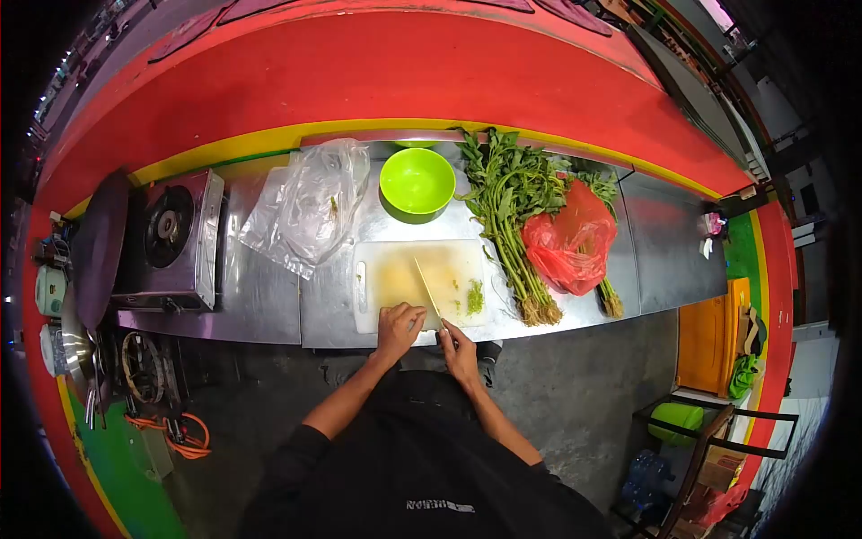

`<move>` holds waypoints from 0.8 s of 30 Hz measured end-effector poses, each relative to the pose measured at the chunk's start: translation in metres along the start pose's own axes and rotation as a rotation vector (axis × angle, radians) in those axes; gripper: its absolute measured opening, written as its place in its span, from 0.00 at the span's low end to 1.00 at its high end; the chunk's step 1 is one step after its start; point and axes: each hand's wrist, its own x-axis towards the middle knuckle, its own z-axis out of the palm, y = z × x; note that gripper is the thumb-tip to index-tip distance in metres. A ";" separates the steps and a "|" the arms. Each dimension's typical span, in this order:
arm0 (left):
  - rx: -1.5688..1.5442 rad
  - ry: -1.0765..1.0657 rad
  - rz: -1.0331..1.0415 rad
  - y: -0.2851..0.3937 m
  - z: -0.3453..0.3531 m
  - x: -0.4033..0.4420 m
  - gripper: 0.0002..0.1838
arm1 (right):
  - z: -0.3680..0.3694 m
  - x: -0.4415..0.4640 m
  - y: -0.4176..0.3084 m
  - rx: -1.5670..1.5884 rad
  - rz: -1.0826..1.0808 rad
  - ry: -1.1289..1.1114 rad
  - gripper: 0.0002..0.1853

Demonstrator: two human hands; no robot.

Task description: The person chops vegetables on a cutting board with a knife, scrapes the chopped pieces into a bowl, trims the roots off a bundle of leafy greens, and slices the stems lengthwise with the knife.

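In the head view, a knife point(428, 289) is gripped at its handle by the right hand point(460, 356), with the fingers closed around it near the front edge of the metal counter point(260, 301). The blade is slanted over a white cutting board point(373, 260), with its tip pointed toward the far side and a little to the left. The left hand point(400, 329) is placed at the near edge of the board, just left of the knife, with its fingers curled inward; whether anything is pinched between them cannot be told.

A small heap of chopped greens point(474, 297) is gathered on the right part of the board, and the middle of its surface is stained yellowish. Just beyond the board, a bright green bowl point(417, 182) is set upright on the counter. To its left, a clear plastic bag point(314, 202) is spread out, crumpled. To the right of the board, a bunch of leafy greens point(505, 202) is laid with its roots toward the counter's front edge and its leaves toward the wall. Beside it, more stems are partly covered by a red plastic bag point(572, 241).

Farther left, a gas stove point(168, 225) is seen on the counter, with a dark pan point(99, 251) tilted up at its left side.
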 end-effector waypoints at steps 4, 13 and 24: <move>-0.007 0.005 0.053 0.001 -0.003 0.001 0.08 | -0.004 -0.002 -0.009 0.191 0.169 -0.052 0.21; 0.021 -0.065 0.036 -0.001 -0.002 0.001 0.14 | -0.002 -0.002 0.004 0.246 0.127 -0.029 0.21; 0.014 -0.041 0.062 0.001 -0.003 -0.002 0.16 | -0.026 0.005 0.003 0.281 0.146 0.100 0.21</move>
